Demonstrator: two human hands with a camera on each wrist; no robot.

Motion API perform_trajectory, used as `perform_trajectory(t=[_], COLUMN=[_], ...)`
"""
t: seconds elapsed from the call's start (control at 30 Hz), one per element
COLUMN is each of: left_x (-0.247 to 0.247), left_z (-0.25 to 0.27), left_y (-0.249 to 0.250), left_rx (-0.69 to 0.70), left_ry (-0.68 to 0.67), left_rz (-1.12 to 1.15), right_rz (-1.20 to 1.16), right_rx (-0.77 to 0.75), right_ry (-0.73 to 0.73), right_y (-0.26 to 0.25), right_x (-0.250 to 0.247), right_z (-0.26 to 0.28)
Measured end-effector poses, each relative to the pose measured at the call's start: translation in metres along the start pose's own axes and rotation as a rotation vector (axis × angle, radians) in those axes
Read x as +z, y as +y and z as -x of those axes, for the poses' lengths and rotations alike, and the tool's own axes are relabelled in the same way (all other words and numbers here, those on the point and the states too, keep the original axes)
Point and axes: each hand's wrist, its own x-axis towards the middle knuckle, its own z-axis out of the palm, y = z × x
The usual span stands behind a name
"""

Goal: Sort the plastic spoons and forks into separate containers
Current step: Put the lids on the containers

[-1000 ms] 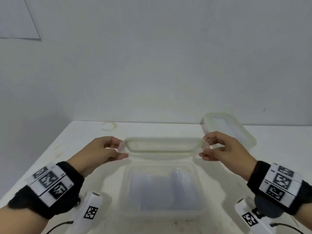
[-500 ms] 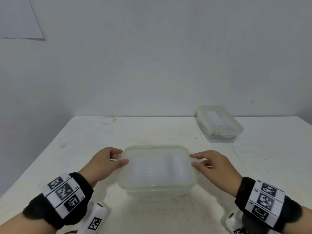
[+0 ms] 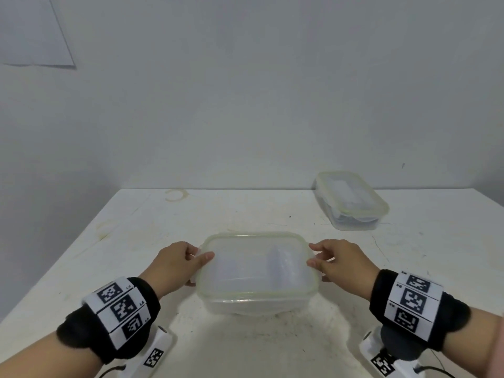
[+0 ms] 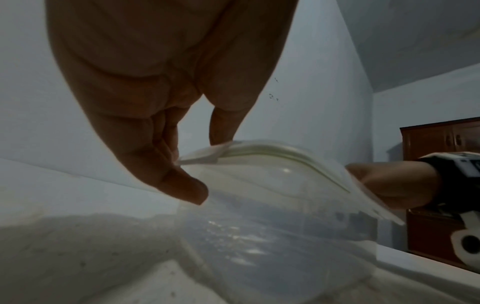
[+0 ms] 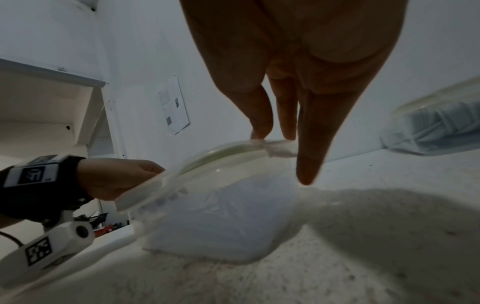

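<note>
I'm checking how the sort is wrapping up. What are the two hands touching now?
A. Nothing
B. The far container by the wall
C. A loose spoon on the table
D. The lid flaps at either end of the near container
D: the left hand and right hand each pinch a flap at opposite ends of the near container's lid.

near container [image 3: 256, 271] on table [image 3: 152, 241] centre, between both hands; far container [image 3: 351, 200] behind-right

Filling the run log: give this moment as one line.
phase: lidding | left hand: pinching lid flap | right hand: pinching opposite flap | clear rectangular plastic lid: on near container | second lidded clear plastic container: far right
</note>
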Motion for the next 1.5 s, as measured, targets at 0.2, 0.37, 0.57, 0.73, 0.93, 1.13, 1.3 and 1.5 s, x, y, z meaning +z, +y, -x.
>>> perform_trajectory(t=[0.2,0.37,0.57,0.73,0.93,1.13,1.3,1.5], left_x=[-0.002,0.001,-0.007,0.01,0.018,0.021,0.002,-0.002], left_z=[0.001,-0.002,0.012,0.044,0.047,0.037,0.02,-0.007], left_y=[-0.003,0.002,0.01,0.022,0.017,0.004,0.008,0.012], left_rx=[0.091,0.013,0.058,0.268,0.393,0.447,0.413,-0.119], left_ry=[0.063,-0.002,-0.085,-0.251,-0.168,-0.085,-0.028,-0.187], left_rz=[-0.355,-0.23,-0.344,-0.764,-0.851,-0.957,-0.885,-0.145], right_rz=[0.074,-0.121,0.158,0.659,0.622,0.464,0.399,-0.234], right_rx=[0.038,0.078,-0.029,-0.149,-0.278,-0.185,-0.189,0.195], right_ry=[-0.114,-0.17,-0.344,-0.462,-0.625,-0.694,-0.563,-0.493], right_y=[-0.014,-0.015,-0.02,-0.051,-0.062,-0.058,-0.05,-0.02], right_x=[-0.008,-0.004,-0.019,-0.026,-0.004,0.0,0.003,0.001], right_z=[-0.001,-0.007,-0.02,-0.045,-0.082,-0.092,-0.091,-0.075])
